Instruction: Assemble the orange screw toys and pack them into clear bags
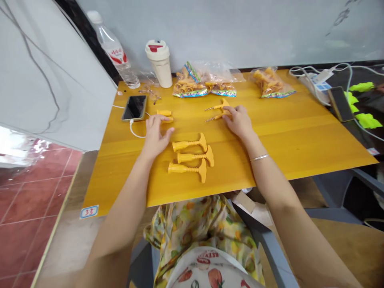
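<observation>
Hands (155,137) (239,122) among yellow plastic T-handled pieces (189,143), thin spiral shafts (213,108)

Gap on the yellow wooden table (288,136) between the left hand (155,136) and right hand (239,121), just far of the orange T-handled tools (192,156); wider room right of the right hand. Along the far edge, plastic bags (270,84) and a white cup (159,64) in the way.
</observation>
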The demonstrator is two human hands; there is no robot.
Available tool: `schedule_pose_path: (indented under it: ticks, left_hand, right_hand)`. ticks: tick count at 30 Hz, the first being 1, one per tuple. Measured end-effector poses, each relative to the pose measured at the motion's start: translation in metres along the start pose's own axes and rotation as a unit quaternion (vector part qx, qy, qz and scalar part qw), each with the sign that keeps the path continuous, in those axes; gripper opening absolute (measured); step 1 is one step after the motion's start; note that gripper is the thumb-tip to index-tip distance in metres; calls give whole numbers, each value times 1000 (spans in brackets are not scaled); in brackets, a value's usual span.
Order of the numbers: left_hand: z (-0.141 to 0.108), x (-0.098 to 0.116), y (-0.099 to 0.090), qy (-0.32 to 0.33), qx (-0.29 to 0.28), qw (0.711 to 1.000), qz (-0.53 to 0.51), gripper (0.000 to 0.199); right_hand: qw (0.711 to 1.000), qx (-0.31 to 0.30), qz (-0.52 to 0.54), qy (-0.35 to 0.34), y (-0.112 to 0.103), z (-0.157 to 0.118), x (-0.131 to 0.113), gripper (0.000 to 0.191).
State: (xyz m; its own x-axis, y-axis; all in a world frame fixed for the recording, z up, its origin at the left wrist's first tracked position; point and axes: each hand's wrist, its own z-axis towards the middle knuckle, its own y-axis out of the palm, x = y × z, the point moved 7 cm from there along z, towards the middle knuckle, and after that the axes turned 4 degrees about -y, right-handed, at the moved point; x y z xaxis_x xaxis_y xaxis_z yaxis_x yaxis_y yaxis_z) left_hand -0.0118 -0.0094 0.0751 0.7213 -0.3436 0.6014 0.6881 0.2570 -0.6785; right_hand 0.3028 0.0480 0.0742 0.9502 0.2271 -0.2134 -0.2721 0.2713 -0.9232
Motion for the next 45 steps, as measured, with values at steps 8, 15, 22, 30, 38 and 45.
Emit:
schedule_pose_path:
  ticks: [8, 15, 22, 30, 38, 45]
  left_hand:
    - [1, -27, 8, -62, 9, 990, 130, 44]
    - [0, -20, 14, -44, -14, 995, 93, 38]
    - [3, -10, 20, -20, -41, 998, 49, 33]
    - [6, -20, 18, -45, -18, 999, -19, 8]
    - [10, -35, 25, -177, -5, 919, -353, 17]
    - [8, -23, 30, -191, -15, 894, -406, 25]
  right_hand:
    - [999, -47, -22, 17, 9, -4, -1, 37]
    - [999, -33, 5, 3, 3, -7, -14, 37]
    - [998, -29, 27, -44, 4, -10, -42, 36]
    - [996, -26, 55, -72, 4, -15, -57, 33]
    - [996, -8, 56, -75, -3, -15, -56, 35]
    - [994, -13, 46, -102, -7, -20, -71, 36]
